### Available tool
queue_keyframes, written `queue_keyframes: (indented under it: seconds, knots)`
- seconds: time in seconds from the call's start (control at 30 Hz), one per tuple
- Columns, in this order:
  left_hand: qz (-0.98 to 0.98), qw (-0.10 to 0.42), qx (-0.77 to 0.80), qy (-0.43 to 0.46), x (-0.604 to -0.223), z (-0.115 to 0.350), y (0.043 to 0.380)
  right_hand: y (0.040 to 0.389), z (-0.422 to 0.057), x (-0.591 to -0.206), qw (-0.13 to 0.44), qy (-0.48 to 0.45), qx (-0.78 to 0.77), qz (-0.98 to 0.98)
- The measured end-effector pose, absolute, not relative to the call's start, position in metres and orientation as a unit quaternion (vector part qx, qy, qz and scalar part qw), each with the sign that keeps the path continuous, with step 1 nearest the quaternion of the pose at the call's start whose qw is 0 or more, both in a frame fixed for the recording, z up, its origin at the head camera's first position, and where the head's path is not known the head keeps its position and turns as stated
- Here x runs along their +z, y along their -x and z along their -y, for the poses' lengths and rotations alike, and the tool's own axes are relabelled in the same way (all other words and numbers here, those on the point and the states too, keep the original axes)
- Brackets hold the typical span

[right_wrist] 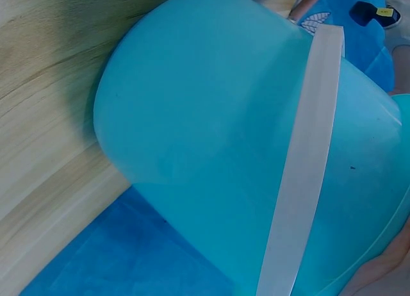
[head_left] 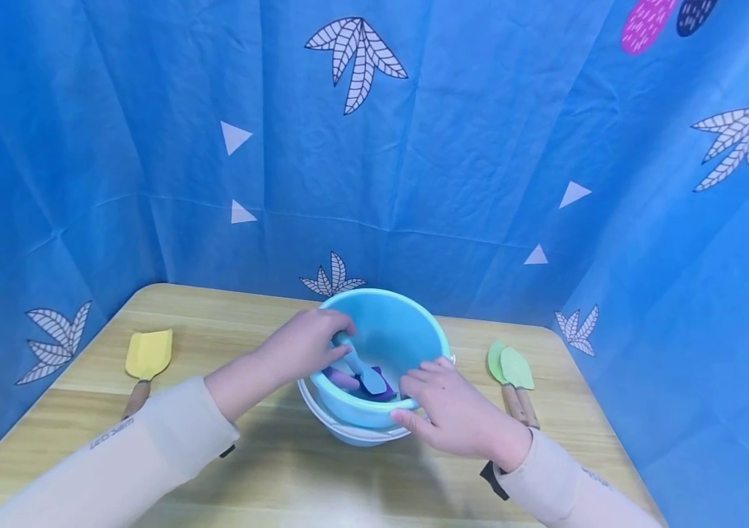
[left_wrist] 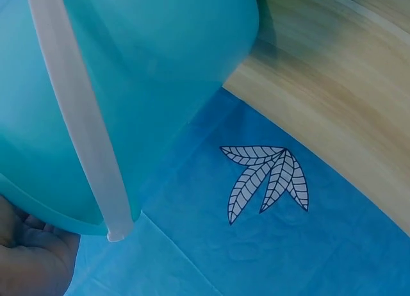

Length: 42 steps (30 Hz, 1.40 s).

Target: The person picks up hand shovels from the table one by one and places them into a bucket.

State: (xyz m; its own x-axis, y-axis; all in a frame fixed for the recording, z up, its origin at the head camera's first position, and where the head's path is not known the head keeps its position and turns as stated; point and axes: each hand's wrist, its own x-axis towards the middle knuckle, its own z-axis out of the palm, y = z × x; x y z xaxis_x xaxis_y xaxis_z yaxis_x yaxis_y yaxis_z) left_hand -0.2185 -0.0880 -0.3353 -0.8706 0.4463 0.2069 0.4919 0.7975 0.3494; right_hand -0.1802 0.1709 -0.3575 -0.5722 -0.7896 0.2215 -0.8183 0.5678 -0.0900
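Observation:
A light blue bucket stands on the table with its white carrying handle hanging down the near side. My left hand reaches over its left rim and grips the handle of a blue toy shovel, whose blade points down inside. Beneath the blade lie purple pieces at the bottom; their kind is partly hidden. My right hand holds the right front rim, fingers over the inside and thumb outside. In the wrist views the bucket's outer wall hides most of both hands.
On the left side of the table lies a yellow shovel with a wooden handle. Two green tools with wooden handles lie to the right, overlapping. A blue patterned curtain hangs behind and at both sides.

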Motion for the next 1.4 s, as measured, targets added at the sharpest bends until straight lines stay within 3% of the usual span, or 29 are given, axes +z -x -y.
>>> queue_keyframes:
  seconds: [0.5, 0.77, 1.4]
  knots:
    - [0.950, 0.006, -0.109, 0.292, -0.327, 0.076, 0.224, 0.180, -0.172, -0.358, 0.073, -0.451, 0.094, 0.884]
    - [0.961, -0.025, -0.089, 0.261, -0.325, 0.067, 0.222, 0.181, -0.173, -0.358, 0.073, -0.458, 0.089, 0.882]
    - [0.965, -0.006, -0.046, 0.260, -0.323, 0.066, 0.215, 0.183, -0.171, -0.360, 0.084, -0.462, 0.091, 0.878]
